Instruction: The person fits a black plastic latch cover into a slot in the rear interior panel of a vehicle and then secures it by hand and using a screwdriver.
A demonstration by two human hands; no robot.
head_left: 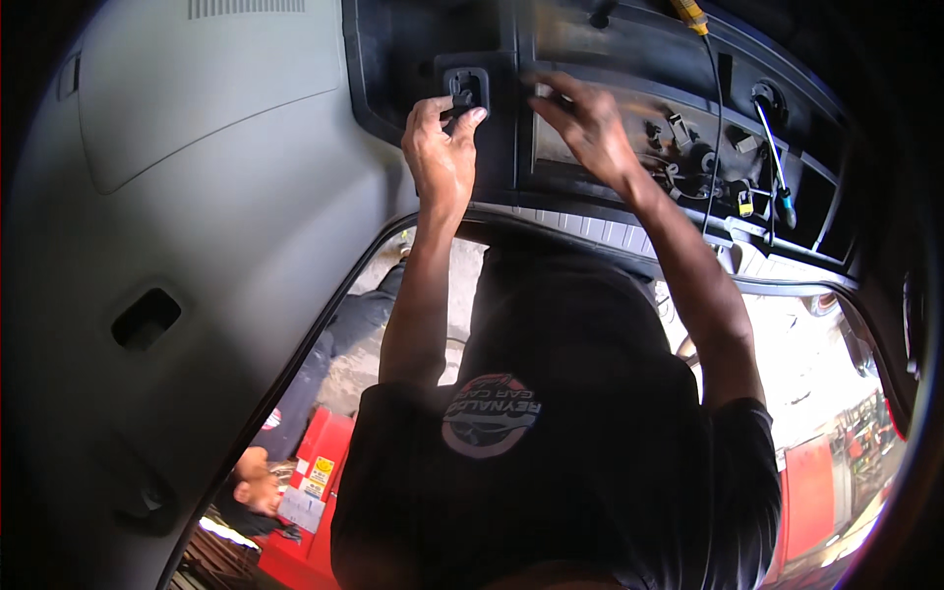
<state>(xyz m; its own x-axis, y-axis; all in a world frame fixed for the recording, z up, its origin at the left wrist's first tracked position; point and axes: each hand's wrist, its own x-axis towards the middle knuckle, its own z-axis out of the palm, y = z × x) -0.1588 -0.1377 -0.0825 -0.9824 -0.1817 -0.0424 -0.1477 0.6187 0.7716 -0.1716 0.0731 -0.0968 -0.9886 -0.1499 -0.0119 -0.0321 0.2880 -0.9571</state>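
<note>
My left hand [442, 157] is raised to a dark vehicle panel, its thumb and fingers closed around a small black plastic part [461, 100]. That part sits at the lower edge of a rectangular recessed fitting [466, 85]. My right hand [593, 126] is just to the right, in front of an opening in the panel, its thumb and fingers drawn together. Motion blurs its fingertips, and whatever they hold, if anything, cannot be made out.
A screwdriver [785, 203] with a blue handle rests among the openings at right. A yellow-handled tool [691, 17] trails a black cord. A yellow connector [744, 202] is nearby. Grey trim [236, 226] lines the left. A person [258, 489] is beside a red object [320, 492] below.
</note>
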